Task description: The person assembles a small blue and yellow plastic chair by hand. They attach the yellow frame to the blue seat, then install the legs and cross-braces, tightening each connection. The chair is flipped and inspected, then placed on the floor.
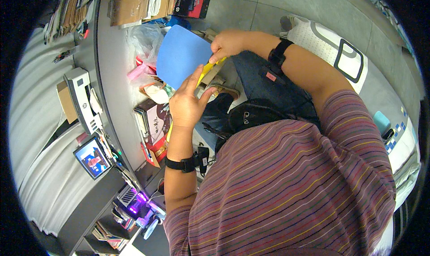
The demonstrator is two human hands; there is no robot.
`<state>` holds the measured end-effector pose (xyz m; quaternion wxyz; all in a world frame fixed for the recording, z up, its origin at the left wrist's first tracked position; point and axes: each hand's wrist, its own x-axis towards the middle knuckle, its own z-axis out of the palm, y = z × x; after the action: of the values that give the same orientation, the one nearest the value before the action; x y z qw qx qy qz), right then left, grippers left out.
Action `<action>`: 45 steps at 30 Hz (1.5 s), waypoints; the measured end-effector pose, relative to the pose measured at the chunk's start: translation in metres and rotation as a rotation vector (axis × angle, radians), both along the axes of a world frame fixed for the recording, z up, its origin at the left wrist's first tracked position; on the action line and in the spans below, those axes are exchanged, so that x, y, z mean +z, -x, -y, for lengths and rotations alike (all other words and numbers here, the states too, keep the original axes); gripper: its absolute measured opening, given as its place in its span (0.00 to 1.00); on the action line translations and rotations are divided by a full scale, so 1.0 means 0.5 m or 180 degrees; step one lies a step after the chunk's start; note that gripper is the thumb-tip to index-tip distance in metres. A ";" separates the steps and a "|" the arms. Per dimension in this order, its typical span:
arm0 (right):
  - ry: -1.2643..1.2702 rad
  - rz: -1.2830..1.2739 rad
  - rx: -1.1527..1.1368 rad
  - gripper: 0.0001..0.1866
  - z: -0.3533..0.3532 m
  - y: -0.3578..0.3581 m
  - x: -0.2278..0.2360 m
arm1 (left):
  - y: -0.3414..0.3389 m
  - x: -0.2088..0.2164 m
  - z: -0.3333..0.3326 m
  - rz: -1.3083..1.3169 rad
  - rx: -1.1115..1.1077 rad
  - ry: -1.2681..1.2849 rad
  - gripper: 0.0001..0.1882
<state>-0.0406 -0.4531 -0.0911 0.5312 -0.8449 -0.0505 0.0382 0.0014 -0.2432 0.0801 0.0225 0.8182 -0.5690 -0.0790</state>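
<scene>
A flat blue panel [182, 56] with rounded corners is held up in front of me, tilted. Along its near side runs a yellow strip [206, 72]. My right hand [229, 44] is closed on the panel's right corner, thumb pressed to the edge. At the near edge, my left hand [187, 104] touches the panel with its index finger stretched along the yellow strip and its thumb spread away; its other fingers are hidden. More yellow shows beside my left wrist, partly covered.
Clear plastic bags [145, 38], boxes [154, 121] and papers crowd the area beyond the panel. A long grey desk to the left carries a white printer [83, 99] and a lit screen [92, 158]. A bed with patterned bedding [329, 45] stands at the right.
</scene>
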 end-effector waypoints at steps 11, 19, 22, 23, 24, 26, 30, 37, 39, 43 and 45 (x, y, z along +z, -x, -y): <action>0.0067 0.0359 -0.0311 0.31 -0.036 -0.011 -0.042 | -0.016 0.002 0.003 -0.0863 0.0093 0.0096 0.34; 0.0445 0.0969 -0.0525 0.29 -0.024 -0.004 -0.047 | -0.043 0.002 0.005 -0.1470 0.0380 -0.0146 0.28; 0.0461 0.1043 -0.0582 0.29 -0.025 0.001 -0.049 | -0.041 0.008 0.003 -0.1525 0.0604 -0.0449 0.28; 0.0446 0.1112 -0.0607 0.29 -0.025 0.004 -0.050 | -0.040 0.009 0.003 -0.1564 0.0718 -0.0576 0.28; 0.0441 0.1189 -0.0646 0.29 -0.024 0.006 -0.049 | -0.040 0.010 0.004 -0.1547 0.0714 -0.0589 0.28; 0.0429 0.1245 -0.0760 0.29 -0.018 0.011 -0.045 | -0.039 0.012 0.006 -0.1507 0.0709 -0.0607 0.28; 0.0393 0.1191 -0.0935 0.28 0.010 0.027 -0.035 | -0.040 0.013 0.006 -0.1514 0.0622 -0.0533 0.28; 0.0561 0.1284 -0.0951 0.29 -0.006 0.016 -0.040 | -0.039 0.008 0.007 -0.1442 0.0456 -0.0354 0.28; 0.0464 0.1289 -0.0912 0.29 -0.017 0.006 -0.051 | -0.038 0.009 0.006 -0.1429 0.0484 -0.0417 0.28; 0.0291 0.1197 -0.0833 0.29 -0.043 -0.006 -0.077 | -0.038 0.010 0.007 -0.1499 0.0603 -0.0545 0.28; 0.0240 0.1039 -0.0829 0.28 -0.055 -0.007 -0.085 | -0.039 0.011 0.007 -0.1534 0.0585 -0.0533 0.28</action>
<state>-0.0373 -0.4256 -0.1335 0.4844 -0.8585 -0.0248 -0.1663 0.0208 -0.2468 0.0856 0.0966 0.8230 -0.4621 -0.3159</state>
